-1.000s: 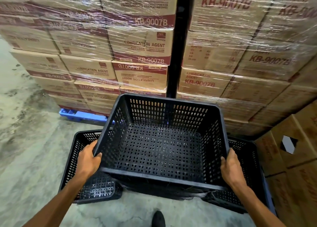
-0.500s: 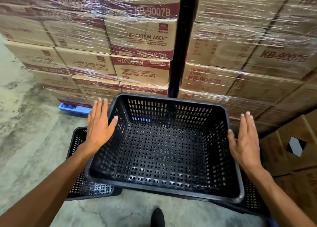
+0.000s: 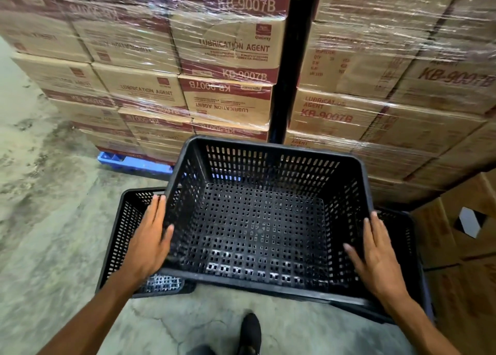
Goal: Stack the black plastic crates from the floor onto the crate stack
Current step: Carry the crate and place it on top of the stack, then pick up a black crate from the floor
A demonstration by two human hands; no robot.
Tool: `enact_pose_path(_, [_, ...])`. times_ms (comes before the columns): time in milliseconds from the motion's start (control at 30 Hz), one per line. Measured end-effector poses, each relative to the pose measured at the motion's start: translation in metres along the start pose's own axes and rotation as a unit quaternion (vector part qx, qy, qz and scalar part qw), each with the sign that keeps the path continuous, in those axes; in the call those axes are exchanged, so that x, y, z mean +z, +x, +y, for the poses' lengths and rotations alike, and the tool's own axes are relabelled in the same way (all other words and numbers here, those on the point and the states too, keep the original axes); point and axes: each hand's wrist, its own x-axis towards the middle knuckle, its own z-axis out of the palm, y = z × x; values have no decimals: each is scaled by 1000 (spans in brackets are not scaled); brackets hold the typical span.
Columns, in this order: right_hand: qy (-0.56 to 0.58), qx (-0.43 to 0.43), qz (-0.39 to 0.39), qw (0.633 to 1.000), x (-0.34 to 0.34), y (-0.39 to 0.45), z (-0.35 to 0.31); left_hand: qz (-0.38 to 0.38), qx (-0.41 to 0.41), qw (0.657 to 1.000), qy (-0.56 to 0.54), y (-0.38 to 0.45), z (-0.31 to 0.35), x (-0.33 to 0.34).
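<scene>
A second ago both hands gripped the near corners of the top crate [image 3: 265, 220] and held it tilted above the others. Half a second ago they had let go and hovered open, fingers spread, clear of its sides. Now the left hand [image 3: 150, 243] lies flat against the crate's left wall, thumb hooked over the rim, and the right hand [image 3: 375, 255] presses flat on the right wall. The crate sits lower and level, nested in the stack.
</scene>
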Motion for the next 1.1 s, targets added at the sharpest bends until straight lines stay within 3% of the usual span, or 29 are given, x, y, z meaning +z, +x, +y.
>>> enact_pose_path(267, [-22, 24, -15, 999, -1, 0, -33, -21, -34, 992, -122, -5, -13, -1])
enact_pose_path(400, [78, -59, -3, 995, 6, 4, -139, -28, -99, 969, -223, -44, -56, -24])
enact_pose_path(667, [265, -244, 8, 933, 35, -10, -412, -23, -244, 938, -247, -125, -220, -67])
enact_pose_path(767, [272, -280, -49, 919, 64, -19, -495, -38, -280, 927, -245, -140, -279, -65])
enact_pose_path(867, [214, -280, -159, 922, 105, -19, -554, -47, -329, 906, -262, -145, -315, -61])
enact_pose_path(1100, [-7, -275, -309, 911, 251, 33, -590, -9, -449, 834, -320, -129, -358, -5])
